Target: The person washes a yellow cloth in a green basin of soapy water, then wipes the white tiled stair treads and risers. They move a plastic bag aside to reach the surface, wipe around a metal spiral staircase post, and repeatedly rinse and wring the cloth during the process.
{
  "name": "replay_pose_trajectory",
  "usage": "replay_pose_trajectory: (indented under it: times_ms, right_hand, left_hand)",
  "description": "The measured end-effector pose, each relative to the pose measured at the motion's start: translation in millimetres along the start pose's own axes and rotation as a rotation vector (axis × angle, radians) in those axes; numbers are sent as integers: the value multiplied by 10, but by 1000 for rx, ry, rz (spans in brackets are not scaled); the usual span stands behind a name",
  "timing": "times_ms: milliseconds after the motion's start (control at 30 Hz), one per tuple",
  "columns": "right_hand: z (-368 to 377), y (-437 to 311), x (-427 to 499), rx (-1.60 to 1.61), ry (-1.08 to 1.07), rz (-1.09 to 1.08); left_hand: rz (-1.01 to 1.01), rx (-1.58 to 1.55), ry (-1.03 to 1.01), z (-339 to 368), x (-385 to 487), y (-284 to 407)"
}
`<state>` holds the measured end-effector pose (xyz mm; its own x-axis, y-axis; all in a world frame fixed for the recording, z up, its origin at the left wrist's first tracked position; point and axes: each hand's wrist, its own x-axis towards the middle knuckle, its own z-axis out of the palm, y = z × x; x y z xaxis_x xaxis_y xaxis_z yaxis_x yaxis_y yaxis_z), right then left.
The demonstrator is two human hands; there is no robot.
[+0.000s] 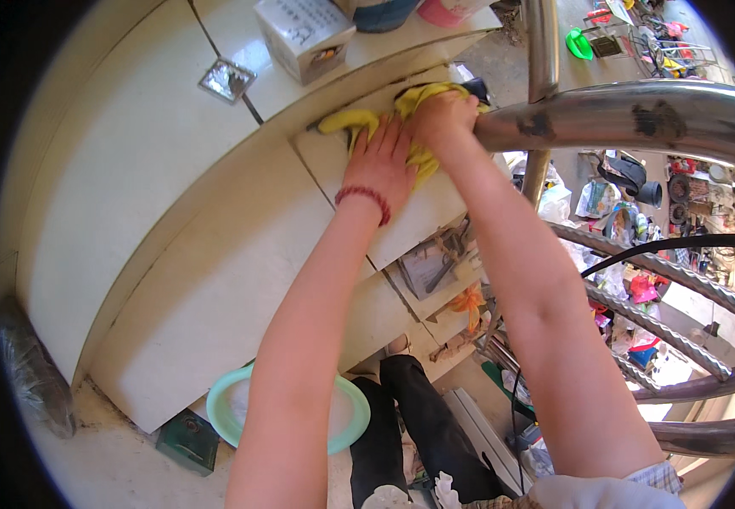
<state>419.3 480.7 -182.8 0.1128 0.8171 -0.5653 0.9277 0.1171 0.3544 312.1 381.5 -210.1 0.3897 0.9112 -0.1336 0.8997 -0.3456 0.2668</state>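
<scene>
A yellow cloth [424, 95] lies bunched on a cream-tiled stair step [214, 267], against the riser near the railing end. My right hand [443, 118] is closed on the cloth, its fingers partly hidden in the folds. Beside it, my left hand [380, 159] rests flat on the step and the cloth's edge, fingers slightly apart, with a red bead bracelet at the wrist. A dark object [477, 90] shows just past the right hand; what it is I cannot tell. Below my left forearm, a pale green plastic basin [353, 413] is partly covered by the arm.
A stainless steel handrail [622, 121] and twisted balusters [666, 273] border the right side. On the upper step stands a white printed box [303, 38]. Lower down are a dark green box [189, 442] and another carton [428, 267]. Cluttered goods fill the floor beyond the railing.
</scene>
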Motion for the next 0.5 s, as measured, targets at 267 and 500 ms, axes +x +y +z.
replay_pose_trajectory:
  times_ms: [267,500]
  right_hand:
    - [262,37,19,-20,383,-27]
    - [87,96,442,520,141,179]
  left_hand:
    - [-6,70,-38,-20,73,13]
    - [-3,40,-7,6,480,-36]
